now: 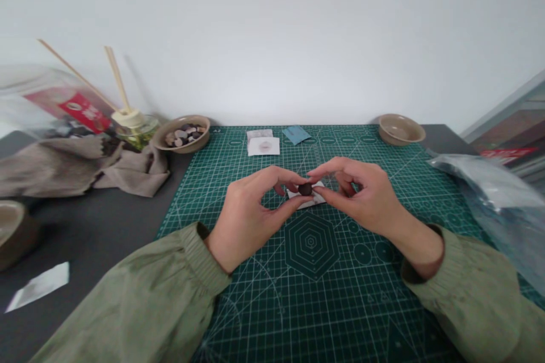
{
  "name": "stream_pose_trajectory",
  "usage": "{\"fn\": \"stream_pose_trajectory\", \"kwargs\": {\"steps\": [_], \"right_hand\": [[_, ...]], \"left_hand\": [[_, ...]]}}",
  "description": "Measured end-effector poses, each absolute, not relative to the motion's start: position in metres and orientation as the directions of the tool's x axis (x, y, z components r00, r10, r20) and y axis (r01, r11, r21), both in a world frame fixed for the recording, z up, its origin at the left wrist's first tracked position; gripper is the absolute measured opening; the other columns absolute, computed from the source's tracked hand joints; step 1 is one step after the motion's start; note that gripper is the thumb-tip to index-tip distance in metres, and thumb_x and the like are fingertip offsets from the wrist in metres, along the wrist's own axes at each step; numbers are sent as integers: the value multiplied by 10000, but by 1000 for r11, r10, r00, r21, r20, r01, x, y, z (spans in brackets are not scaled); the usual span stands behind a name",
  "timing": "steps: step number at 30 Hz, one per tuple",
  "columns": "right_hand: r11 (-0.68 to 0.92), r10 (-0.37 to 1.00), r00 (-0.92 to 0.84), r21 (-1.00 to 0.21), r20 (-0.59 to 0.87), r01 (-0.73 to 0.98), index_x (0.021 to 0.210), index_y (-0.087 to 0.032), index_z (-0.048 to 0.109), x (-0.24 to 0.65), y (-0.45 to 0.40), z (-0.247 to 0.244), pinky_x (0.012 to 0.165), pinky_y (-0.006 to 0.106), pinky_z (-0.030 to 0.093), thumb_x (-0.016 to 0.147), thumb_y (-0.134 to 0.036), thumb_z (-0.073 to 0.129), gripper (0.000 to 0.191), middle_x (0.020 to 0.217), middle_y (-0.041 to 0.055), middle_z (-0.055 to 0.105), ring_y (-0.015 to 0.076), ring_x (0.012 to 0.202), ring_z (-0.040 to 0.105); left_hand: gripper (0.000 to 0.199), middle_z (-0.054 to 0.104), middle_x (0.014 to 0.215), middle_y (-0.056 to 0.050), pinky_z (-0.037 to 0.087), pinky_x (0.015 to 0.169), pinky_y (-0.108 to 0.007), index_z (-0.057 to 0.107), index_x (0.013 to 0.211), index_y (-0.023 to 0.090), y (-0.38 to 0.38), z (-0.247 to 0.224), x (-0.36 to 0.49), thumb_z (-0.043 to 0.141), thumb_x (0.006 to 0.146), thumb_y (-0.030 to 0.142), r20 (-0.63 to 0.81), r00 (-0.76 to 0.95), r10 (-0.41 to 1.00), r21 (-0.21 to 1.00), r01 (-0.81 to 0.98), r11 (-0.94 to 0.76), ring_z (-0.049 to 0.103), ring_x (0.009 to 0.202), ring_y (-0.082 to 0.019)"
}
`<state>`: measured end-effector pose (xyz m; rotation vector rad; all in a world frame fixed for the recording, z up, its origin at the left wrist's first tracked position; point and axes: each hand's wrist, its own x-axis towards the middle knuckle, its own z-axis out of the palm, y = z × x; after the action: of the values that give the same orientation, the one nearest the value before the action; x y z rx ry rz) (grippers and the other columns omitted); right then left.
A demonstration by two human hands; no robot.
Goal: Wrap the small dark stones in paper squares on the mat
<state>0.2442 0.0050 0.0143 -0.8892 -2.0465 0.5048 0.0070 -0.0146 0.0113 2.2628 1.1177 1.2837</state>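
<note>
A dark round piece [305, 189] is above a white card [318, 199] on the green mat [310, 317], with no clear long axis. It lies right of the left hand [251, 212], which pinches it between thumb and finger; the right hand [361, 190], fingers narrowed, meets its right edge, though whether it grips I cannot tell. Far left stands a bowl [191, 146] of pieces.

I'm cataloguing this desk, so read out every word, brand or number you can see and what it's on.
"A2": on the green cutting mat, far left corner.
Too blurred or small to read: lettering on the red label, any print on the white card or blue packet, the mat's finer markings.
</note>
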Motion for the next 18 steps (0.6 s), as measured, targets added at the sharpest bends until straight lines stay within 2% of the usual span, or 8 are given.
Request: {"fn": "stream_pose_trajectory", "kwargs": {"steps": [2, 4, 8, 11, 14, 18], "right_hand": [[663, 747, -416, -630, 518, 405, 1144, -251, 808, 244, 3, 16, 528, 269, 334, 946, -254, 796, 198, 770, -49, 704, 84, 516, 417], [664, 742, -438, -648, 507, 373, 1135, -249, 815, 242, 2, 16, 541, 266, 348, 954, -285, 797, 186, 832, -40, 727, 78, 535, 442], [645, 752, -445, -685, 487, 340, 1135, -251, 827, 240, 2, 16, 536, 259, 346, 953, -371, 825, 217, 840, -38, 747, 73, 539, 435], [634, 760, -438, -696, 480, 336, 1126, -264, 838, 239, 3, 15, 532, 253, 357, 937, -371, 846, 216, 837, -33, 761, 80, 545, 440], [578, 799, -403, -753, 446, 314, 1118, -267, 845, 240, 3, 15, 480, 252, 319, 950, -371, 829, 199, 731, -35, 724, 90, 510, 398], [494, 848, -352, -830, 396, 258, 1115, -252, 844, 241, 3, 14, 427, 262, 236, 939, -404, 834, 233, 556, -59, 584, 96, 456, 340]], "left_hand": [[170, 804, 927, -24, 599, 751, -292, 774, 1037, 216, -15, 12, 6, 864, 929, 312, 617, 281, 735, 569, 486, -664, 733, 801, -162], [136, 791, 921, -21, 584, 731, -284, 763, 1014, 214, -15, 13, 6, 852, 938, 283, 644, 282, 712, 544, 485, -684, 716, 791, -151], [104, 770, 909, -13, 553, 690, -266, 753, 993, 212, -15, 14, 5, 840, 946, 248, 663, 297, 687, 515, 485, -706, 677, 763, -129], [97, 761, 906, -16, 553, 685, -260, 755, 987, 207, -16, 15, 5, 839, 943, 229, 666, 309, 679, 507, 481, -716, 670, 768, -126], [118, 777, 933, -20, 565, 687, -265, 764, 1017, 214, -16, 15, 5, 847, 937, 237, 675, 294, 676, 506, 483, -715, 675, 758, -126], [153, 798, 982, -21, 586, 693, -287, 774, 1108, 242, -17, 15, 5, 818, 962, 233, 666, 275, 693, 520, 495, -696, 691, 758, -135]]}}
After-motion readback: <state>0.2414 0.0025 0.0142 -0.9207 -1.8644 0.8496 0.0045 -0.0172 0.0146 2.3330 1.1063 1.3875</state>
